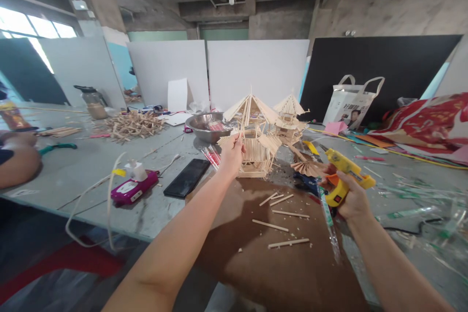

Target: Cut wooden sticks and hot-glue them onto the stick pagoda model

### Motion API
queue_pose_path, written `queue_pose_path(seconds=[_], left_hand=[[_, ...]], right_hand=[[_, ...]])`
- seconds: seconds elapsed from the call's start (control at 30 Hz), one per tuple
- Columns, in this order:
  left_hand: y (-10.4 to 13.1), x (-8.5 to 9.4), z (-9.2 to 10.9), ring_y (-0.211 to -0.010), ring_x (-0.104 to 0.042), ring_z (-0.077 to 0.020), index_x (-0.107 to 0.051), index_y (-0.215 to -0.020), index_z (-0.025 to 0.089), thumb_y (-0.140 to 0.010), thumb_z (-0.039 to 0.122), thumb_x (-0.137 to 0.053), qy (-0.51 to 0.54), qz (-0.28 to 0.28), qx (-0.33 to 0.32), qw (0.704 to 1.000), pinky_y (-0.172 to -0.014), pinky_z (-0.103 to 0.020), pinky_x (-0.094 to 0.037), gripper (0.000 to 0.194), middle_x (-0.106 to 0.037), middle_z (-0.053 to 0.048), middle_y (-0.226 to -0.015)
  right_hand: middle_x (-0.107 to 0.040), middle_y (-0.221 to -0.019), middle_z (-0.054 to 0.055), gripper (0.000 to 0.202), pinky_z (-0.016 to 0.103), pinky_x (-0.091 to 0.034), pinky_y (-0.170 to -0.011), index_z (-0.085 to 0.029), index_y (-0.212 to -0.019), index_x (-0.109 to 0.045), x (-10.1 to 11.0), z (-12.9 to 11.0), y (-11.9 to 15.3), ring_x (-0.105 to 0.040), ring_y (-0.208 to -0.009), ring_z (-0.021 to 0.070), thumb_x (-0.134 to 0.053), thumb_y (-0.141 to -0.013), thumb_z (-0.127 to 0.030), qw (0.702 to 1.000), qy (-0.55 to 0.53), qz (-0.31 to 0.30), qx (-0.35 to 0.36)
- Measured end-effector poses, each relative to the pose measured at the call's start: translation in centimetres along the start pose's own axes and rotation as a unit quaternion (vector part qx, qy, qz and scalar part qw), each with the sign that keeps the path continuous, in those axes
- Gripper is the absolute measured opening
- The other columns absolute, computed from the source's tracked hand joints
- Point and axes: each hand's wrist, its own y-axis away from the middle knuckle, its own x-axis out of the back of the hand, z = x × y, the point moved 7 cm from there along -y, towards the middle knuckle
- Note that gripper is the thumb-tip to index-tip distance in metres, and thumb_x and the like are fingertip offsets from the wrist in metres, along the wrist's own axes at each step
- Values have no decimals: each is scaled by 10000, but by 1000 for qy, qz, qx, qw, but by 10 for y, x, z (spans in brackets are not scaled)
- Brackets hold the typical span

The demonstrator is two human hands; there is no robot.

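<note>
My left hand [232,156] is closed in a pinch at the left side of a small pavilion model [254,153] built from thin wooden sticks. A thin wooden stick [242,124] rises from its fingertips, close against the model; whether it is joined to the model I cannot tell. In my right hand [353,200] is a yellow glue gun [343,168], its nozzle tilted up to the left, apart from the model. Several loose sticks [290,214] lie on the brown board [256,263] below the model.
A second stick model [290,112] stands behind. Around lie a metal bowl [206,126], a phone [187,178], a purple power strip [134,186], blue-handled pliers [307,183], plastic wrappers [420,200] and a stick pile [133,125]. Another person's arm [18,158] rests at the left.
</note>
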Motion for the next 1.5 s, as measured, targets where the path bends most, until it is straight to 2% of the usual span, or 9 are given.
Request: queue_pose_path(seconds=[0.1,0.43,0.67,0.87,1.07,1.23,1.5], left_hand=[[0,-1,5,-319,-264,-18,-486,-993,153,-773,238,-346,62,-4,13,998,-332,-144,-227,274,-391,61,-502],[2,-6,9,-237,-211,-8,-439,-1077,152,-784,230,-344,98,-39,87,991,-287,-155,-145,317,-408,76,-444],[-8,-5,11,-248,-333,-29,-476,-930,142,-772,248,-413,134,-49,126,982,-277,-161,-200,200,-463,61,-481],[-19,-7,15,-236,-312,-33,-492,-792,123,-771,181,-402,174,-61,167,969,-276,-174,-178,109,-460,49,-441],[-23,-10,12,-242,-312,-38,-516,-742,119,-760,209,-429,186,-57,180,964,-284,-174,-174,127,-446,46,-402],[-24,-11,12,-231,-304,-38,-516,-723,120,-762,218,-429,188,-49,175,965,-280,-177,-167,137,-438,50,-389],[-24,-11,14,-220,-297,-39,-518,-734,113,-758,216,-415,174,-39,167,970,-273,-180,-155,148,-437,48,-378]], right_hand=[[-627,-641,-13,193,245,-459,-372,-180,-656,-583,0,0,0,-542,-436,115,-657,-494,-254,1000,-3,-3,-5],[-622,-648,-11,204,250,-460,-375,-180,-677,-589,-2,-1,0,-550,-453,123,-655,-500,-257,1000,-3,-10,-2],[-626,-646,-10,208,255,-468,-396,-181,-677,-594,0,1,-1,-559,-463,128,-661,-498,-261,1000,-4,-10,-7],[-625,-645,-17,221,247,-473,-408,-184,-702,-600,-1,0,0,-565,-472,125,-662,-500,-250,1000,-5,-17,-10],[-626,-650,-21,221,252,-485,-431,-185,-701,-598,0,0,0,-566,-476,121,-665,-501,-252,1000,-3,-16,-11],[-623,-648,-20,204,239,-464,-390,-183,-682,-593,-1,1,0,-562,-470,120,-663,-505,-257,1000,-3,-24,-11],[-627,-648,-18,214,255,-483,-425,-182,-698,-602,1,2,-2,-564,-472,121,-659,-508,-262,1000,2,-20,-12]])
